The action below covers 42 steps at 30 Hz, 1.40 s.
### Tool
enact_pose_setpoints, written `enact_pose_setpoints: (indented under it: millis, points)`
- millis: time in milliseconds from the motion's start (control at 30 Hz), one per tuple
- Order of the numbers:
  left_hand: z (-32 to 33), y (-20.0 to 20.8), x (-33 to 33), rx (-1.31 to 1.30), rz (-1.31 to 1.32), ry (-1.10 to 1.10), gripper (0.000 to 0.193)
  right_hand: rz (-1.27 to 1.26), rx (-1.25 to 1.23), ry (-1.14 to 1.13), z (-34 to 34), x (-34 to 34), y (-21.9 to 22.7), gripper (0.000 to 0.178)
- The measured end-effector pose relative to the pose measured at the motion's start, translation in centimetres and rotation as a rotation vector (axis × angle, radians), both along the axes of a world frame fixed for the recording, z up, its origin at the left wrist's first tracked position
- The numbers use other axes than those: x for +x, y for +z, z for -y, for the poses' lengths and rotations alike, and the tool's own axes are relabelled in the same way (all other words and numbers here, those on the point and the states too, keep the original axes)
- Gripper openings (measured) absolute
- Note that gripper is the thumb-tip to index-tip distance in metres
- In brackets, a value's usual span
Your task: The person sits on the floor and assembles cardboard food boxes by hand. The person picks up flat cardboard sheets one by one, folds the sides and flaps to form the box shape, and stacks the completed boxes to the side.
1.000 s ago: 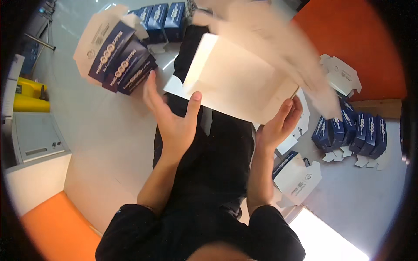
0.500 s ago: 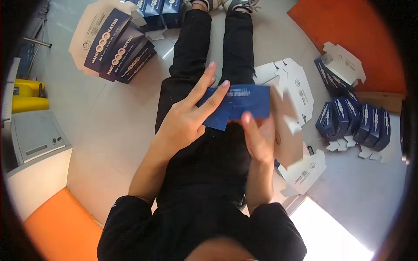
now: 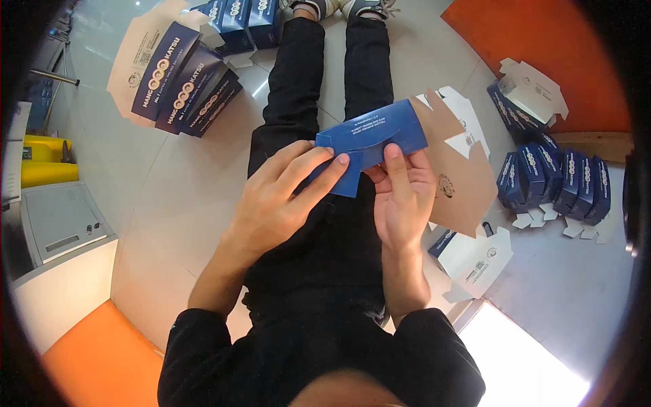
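Note:
Over my lap I hold a partly folded blue cardboard box [image 3: 376, 130], tilted up toward its right end. My left hand [image 3: 271, 202] grips the left end, its fingers lying over a blue flap that hangs down. My right hand [image 3: 405, 197] pinches the lower edge near the middle, thumb on the blue face and the other fingers behind. From the box's right end spreads an unfolded lid panel [image 3: 464, 180] with cut tabs, its pale inner side shaded. The underside of the box is hidden.
Stacked flat blue boxes [image 3: 166, 74] lie at the far left, beside upright blue boxes [image 3: 249, 27]. Several folded boxes [image 3: 566, 183] line the right side. White open cartons [image 3: 478, 261] rest by my right arm. A grey cabinet [image 3: 64, 220] stands at the left.
The box's right end has tilted upward, and its lid panel has swung out to the right. My left fingers have come down onto the flap; my right thumb now presses the blue face.

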<state>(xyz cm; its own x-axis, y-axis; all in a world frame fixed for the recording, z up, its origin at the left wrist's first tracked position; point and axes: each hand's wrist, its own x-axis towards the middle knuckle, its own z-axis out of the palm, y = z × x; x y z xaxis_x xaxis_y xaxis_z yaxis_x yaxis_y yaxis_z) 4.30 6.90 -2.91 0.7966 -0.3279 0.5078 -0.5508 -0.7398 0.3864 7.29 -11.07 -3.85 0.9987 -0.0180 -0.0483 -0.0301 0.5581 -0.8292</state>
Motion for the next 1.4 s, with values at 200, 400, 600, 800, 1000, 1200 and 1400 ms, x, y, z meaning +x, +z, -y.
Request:
enact_pose_setpoints:
  millis: [200, 400, 600, 800, 1000, 1200, 1400]
  points:
    - [1.3, -1.0, -0.5, -0.09, 0.046, 0.038, 0.047, 0.026, -0.164, -0.15, -1.1, -2.0, -0.3, 0.026]
    - [1.8, -1.5, -0.5, -0.129, 0.052, 0.089, 0.047, -0.022, -0.064, -0.13, -1.4, -3.6, -0.9, 0.021]
    - [3.0, -0.7, -1.2, -0.089, 0.04, 0.112, 0.045, -0.033, -0.044, -0.101, -0.4, -3.8, -0.4, 0.023]
    - [3.1, 1.9, -1.0, -0.021, -0.088, 0.025, 0.047, -0.041, -0.074, -0.061, -0.2, -5.4, 0.1, 0.031]
    - [2.6, 0.9, 1.3, -0.281, -0.302, -0.115, 0.052, 0.105, -0.262, -0.122, 1.2, -4.9, 0.4, 0.042]
    - [3.0, 0.6, 1.7, -0.336, -0.288, -0.14, 0.052, 0.596, -0.738, -0.509, 2.9, -3.6, 0.9, 0.061]
    - [2.9, 1.0, 1.9, -0.282, -0.205, -0.055, 0.05, 0.583, -1.005, -0.243, 4.8, -3.7, 2.9, 0.025]
